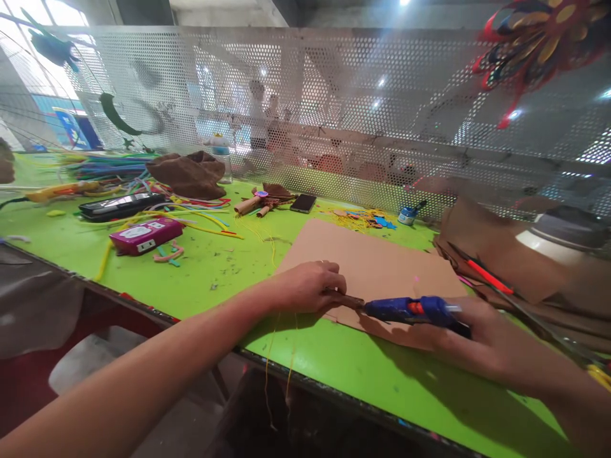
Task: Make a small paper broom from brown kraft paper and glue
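My left hand is closed around a thin brown rolled strip over the near edge of a light brown sheet. In my right hand is a blue glue gun, its tip pointing left and meeting the strip's free end, though whether they touch is unclear. The sheet lies on the green table. Yellow threads hang over the table's front edge below my left hand.
On the left are a magenta box, a black case and coloured stems. Further back sit brown cloth, a phone and a small blue jar. Brown sheets and a red-handled tool lie right, before a perforated screen.
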{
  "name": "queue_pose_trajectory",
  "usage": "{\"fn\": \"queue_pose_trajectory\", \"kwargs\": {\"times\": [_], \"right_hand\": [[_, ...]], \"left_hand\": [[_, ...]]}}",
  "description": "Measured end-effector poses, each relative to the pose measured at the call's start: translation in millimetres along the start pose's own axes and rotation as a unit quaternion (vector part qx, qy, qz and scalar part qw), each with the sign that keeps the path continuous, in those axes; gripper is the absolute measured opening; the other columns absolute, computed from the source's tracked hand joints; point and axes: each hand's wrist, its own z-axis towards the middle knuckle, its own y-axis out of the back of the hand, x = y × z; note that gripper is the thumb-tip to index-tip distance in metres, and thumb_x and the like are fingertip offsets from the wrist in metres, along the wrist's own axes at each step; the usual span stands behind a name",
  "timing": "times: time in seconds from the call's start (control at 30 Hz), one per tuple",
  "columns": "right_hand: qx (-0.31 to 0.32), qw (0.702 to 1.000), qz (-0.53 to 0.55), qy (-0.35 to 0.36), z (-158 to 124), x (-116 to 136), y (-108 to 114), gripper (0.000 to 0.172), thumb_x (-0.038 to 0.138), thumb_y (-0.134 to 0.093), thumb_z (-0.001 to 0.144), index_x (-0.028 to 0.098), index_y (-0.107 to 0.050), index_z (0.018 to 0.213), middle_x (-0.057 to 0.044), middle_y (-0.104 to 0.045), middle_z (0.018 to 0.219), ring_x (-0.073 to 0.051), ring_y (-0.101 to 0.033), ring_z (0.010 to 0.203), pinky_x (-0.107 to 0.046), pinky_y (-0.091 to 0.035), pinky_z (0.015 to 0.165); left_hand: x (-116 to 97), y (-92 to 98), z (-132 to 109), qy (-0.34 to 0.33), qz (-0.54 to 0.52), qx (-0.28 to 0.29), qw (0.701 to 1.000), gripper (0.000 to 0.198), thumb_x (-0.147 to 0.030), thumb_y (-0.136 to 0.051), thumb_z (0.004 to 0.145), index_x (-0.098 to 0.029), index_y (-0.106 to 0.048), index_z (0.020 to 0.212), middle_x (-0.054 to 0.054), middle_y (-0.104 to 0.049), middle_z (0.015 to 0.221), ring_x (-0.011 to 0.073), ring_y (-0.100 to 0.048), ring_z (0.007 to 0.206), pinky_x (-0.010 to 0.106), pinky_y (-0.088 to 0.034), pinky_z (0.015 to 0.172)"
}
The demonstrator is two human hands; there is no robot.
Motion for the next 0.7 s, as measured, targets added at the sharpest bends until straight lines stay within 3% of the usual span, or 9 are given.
{"fn": "queue_pose_trajectory", "kwargs": {"times": [0.23,0.43,0.7], "right_hand": [[-0.025,0.999,-0.028,0.013,1,-7,-3,0.027,0.041,-0.051,0.084,0.022,-0.069,0.083,-0.004,-0.069,0.073,-0.022,-0.061,0.064,-0.030,-0.049,0.054],[0.033,0.999,0.009,0.016,-1,-8,5,0.029,0.039,-0.052,0.086,0.023,-0.069,0.102,-0.004,-0.071,0.088,-0.024,-0.065,0.076,-0.031,-0.052,0.065],[-0.007,0.999,0.008,0.033,-6,-14,9,0.021,0.039,-0.056,0.084,0.023,-0.070,0.079,-0.001,-0.064,0.064,-0.018,-0.058,0.055,-0.025,-0.046,0.046]], "left_hand": [[1,-1.2,0,-0.012,-0.003,-0.011,1.000,0.021,-0.031,-0.050,0.090,-0.017,-0.066,0.090,0.004,-0.058,0.082,0.0145,-0.054,0.076,0.025,-0.041,0.071],[0,-0.1,0,-0.002,-0.006,0.002,1.000,0.023,-0.032,-0.049,0.091,-0.018,-0.067,0.091,0.005,-0.058,0.083,0.0150,-0.055,0.078,0.025,-0.041,0.071],[1,-1.3,0,-0.002,-0.005,-0.002,1.000,0.023,-0.032,-0.049,0.090,-0.018,-0.067,0.091,0.005,-0.059,0.084,0.0153,-0.055,0.078,0.026,-0.041,0.072]]}}
